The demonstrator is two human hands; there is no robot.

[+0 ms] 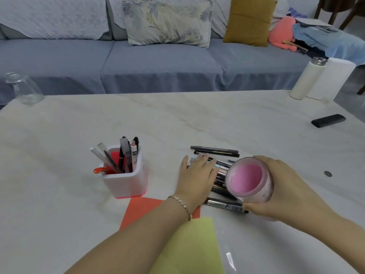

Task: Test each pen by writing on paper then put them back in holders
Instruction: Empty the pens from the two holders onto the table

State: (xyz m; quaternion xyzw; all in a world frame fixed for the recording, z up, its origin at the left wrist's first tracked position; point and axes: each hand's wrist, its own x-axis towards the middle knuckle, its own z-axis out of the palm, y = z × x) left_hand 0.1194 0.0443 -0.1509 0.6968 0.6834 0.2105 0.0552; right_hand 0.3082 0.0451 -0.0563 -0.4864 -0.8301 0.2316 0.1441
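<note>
Over scattered pens (215,152), hands: left (197,173) flat, right (280,186) gripping tilted pink cup (249,179).

The bench (197,119) was off-white with faint marbling. A white square holder (126,179) showed a red-orange inside and base; the round holder (249,179) was pink. Two papers lay near — one orange-red (142,208), one pale yellow-green (193,248). The pens (215,151) were mostly black and grey — the sofa (158,62) behind was blue-grey.
</note>
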